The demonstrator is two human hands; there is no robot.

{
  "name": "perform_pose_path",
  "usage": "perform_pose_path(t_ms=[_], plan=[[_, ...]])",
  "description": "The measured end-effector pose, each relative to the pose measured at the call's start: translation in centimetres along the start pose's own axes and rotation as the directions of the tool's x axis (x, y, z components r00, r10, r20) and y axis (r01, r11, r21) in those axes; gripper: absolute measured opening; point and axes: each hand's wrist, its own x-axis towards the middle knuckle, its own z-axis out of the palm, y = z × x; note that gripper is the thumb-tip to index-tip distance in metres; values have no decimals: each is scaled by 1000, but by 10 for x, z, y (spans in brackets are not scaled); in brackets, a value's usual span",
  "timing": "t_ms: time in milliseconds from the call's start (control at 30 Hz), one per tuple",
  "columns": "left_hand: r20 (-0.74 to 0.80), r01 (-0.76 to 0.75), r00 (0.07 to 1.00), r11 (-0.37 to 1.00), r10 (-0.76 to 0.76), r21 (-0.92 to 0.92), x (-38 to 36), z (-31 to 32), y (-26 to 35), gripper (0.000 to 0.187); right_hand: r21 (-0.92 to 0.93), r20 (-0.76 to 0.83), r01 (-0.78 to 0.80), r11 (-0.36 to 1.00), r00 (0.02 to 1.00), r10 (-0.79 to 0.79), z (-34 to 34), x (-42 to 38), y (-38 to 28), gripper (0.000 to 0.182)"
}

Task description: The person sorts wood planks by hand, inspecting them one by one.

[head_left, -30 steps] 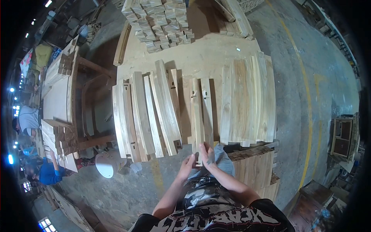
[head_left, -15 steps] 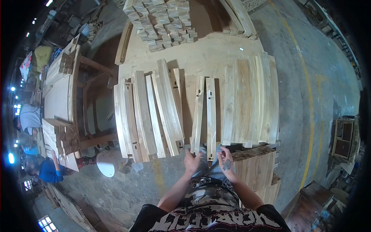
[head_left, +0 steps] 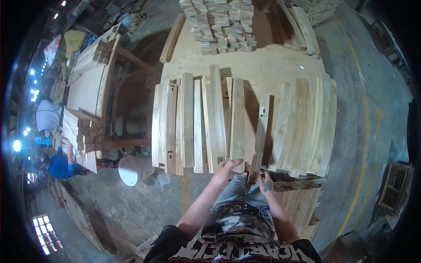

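Note:
My left hand [head_left: 227, 169] is closed around the near end of a pale wooden slat [head_left: 237, 118], thumb on its top face. The slat's far end lies toward the middle of the table. Just to the right, my right hand [head_left: 266, 182] grips the near end of a second, narrower-looking slat [head_left: 261, 131] that is turned partly on edge. A dark slot shows near that slat's far end. Left of both hands lie several loose slats [head_left: 186, 122], some with slots cut in them. A row of wider boards [head_left: 302, 127] lies to the right.
A tall stack of wood pieces [head_left: 223, 26] stands at the table's [head_left: 193, 63] far side. Below the table at right is another wood stack [head_left: 300, 201]. A white bucket [head_left: 128, 171] sits on the floor at left, near a person in blue [head_left: 61, 164] at another bench.
My left hand has taken hold of the left slat and shifted it leftward, turning its broad face up. My right hand has closed on the other slat, now tilted. The view has swung left.

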Motion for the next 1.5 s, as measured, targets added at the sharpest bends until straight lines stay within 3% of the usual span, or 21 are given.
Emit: perform_pose_path(t_ms=[100,167,233,267,300,400,500,567,600,633,733,767,833,900,1000,1067,1200,1233,1333,1400,1500], plan=[[119,-70,990,997,71,-15,-21,-19,23,61,-4,-36,0,1000,999,0,-4,2,3,57],[29,-122,992,992,122,-19,-46,-44,40,59,78,-24,14,997,1000,-12,1,6,28,58],[-37,-243,967,954,253,174,-61,-89,50,54,106,-27,32,994,999,-29,3,11,45,60],[-164,-273,924,895,346,352,-69,-101,60,49,92,-33,42,995,999,-39,4,12,49,61],[-268,-265,851,810,452,523,-76,-110,69,44,78,-36,53,996,998,-50,4,13,50,61],[-375,-112,768,686,519,719,-77,-138,88,40,207,40,-24,978,999,16,5,17,47,47],[-478,328,752,370,455,869,-66,-160,89,39,99,33,23,995,999,-27,8,24,45,47],[-123,277,602,-62,789,959,-58,-163,78,37,101,72,3,995,997,-10,5,25,32,49],[106,287,505,-282,857,916,-54,-158,77,37,104,88,-14,995,996,5,4,21,21,49],[-5,237,463,-118,886,964,-52,-155,75,39,-90,-69,21,996,997,-27,6,13,12,49],[-177,200,504,84,846,976,-28,-144,63,41,-26,-33,22,999,999,-23,12,20,25,48],[-246,163,593,184,767,969,-14,-145,47,44,57,-28,54,997,998,-52,15,21,25,48],[-192,157,662,117,724,981,4,-105,38,48,28,-25,69,997,997,-69,15,21,24,48],[-125,117,682,61,721,991,38,-87,13,68,-16,-34,62,998,997,-62,14,19,25,48],[-108,155,609,15,786,988,74,-45,7,73,-98,-58,50,994,997,-56,16,20,26,46],[-122,241,621,-40,774,970,98,-35,5,80,-142,-80,63,988,994,-75,17,18,27,45],[-133,338,636,-120,760,933,121,-25,12,81,-78,-62,88,993,994,-93,15,16,26,48],[-65,333,586,-167,808,928,131,-36,7,78,-123,-114,118,985,985,-132,22,19,35,49],[-57,291,563,-133,825,948,123,-39,15,83,26,-12,16,1000,1000,-16,3,4,-9,50],[-125,310,615,-93,779,946,120,-44,17,83,54,2,-33,998,999,33,3,4,-3,63],[-65,305,583,-145,810,941,111,-54,17,82,116,44,-96,989,995,92,14,15,19,85]])
